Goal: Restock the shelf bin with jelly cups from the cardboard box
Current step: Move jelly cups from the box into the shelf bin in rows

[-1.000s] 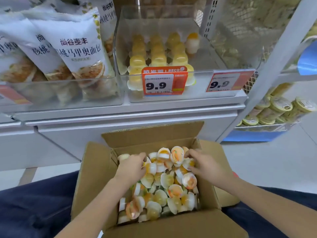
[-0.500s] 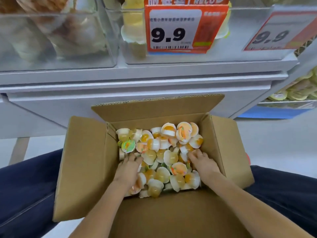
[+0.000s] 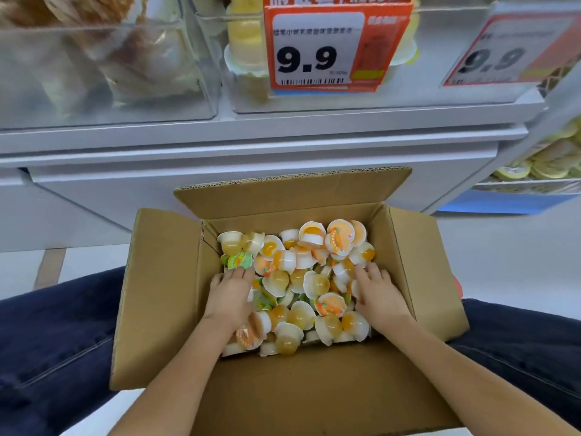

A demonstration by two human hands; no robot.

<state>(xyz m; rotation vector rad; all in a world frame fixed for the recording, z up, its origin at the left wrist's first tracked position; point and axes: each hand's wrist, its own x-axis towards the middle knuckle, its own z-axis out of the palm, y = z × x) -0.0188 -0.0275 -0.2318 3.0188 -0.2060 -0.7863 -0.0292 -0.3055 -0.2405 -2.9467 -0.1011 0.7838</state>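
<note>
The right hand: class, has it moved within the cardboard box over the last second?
Yes. The right hand has slid from the far end of the cardboard box back toward the person, along the right wall.

Orange price tag (image 3: 338, 45) on front of clear shelf bin (image 3: 408, 92): large black "9.9" on white panel; line of small Chinese characters above number, too blurred to read; barcode along lower edge. Header strip at top of tag: white letters, partly cut by frame edge, roughly "RECO". Second price tag (image 3: 503, 48) at right, tilted, blurred: "9.9" legible, nothing more. Jelly cups (image 3: 338, 239) in cardboard box (image 3: 163, 278): printed lids, no readable text.
</note>
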